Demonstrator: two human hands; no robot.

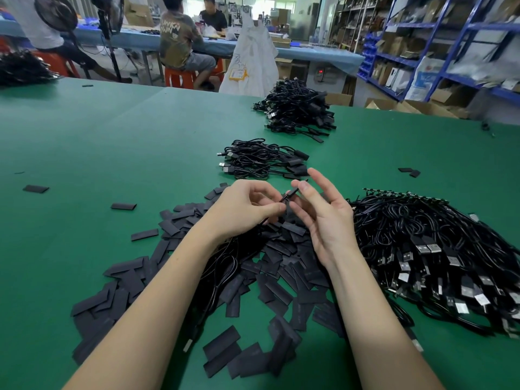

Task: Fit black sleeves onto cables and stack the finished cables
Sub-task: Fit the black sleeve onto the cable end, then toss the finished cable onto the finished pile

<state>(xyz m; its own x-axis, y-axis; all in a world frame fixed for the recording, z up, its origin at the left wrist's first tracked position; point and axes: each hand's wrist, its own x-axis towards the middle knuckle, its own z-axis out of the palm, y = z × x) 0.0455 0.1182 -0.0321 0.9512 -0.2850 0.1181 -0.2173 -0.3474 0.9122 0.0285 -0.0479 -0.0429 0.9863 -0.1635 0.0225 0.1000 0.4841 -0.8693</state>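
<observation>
Head view, looking down at two bare forearms over a green table (112,136). Far to the left of the left hand, single flat black sleeves (35,188) lie scattered. The left hand (243,208) is closed in a pinch, thumb and fingers gripping a thin black cable (287,196) near its end; the rest of that cable trails down under the left forearm. Beneath and around both hands spreads a large heap of loose black sleeves (253,271). The right hand (320,218), just beside the left, is mostly open, palm turned inward and fingers spread, its thumb tip touching the cable's raised end. Beyond the hands sits a small stack of sleeved cables (261,160), and farther beyond it a larger pile of cables (298,109). To the right of the right hand lies a big bundle of bare USB cables (439,257), plugs pointing toward the person. Two stray sleeves (409,171) rest beyond that bundle.
</observation>
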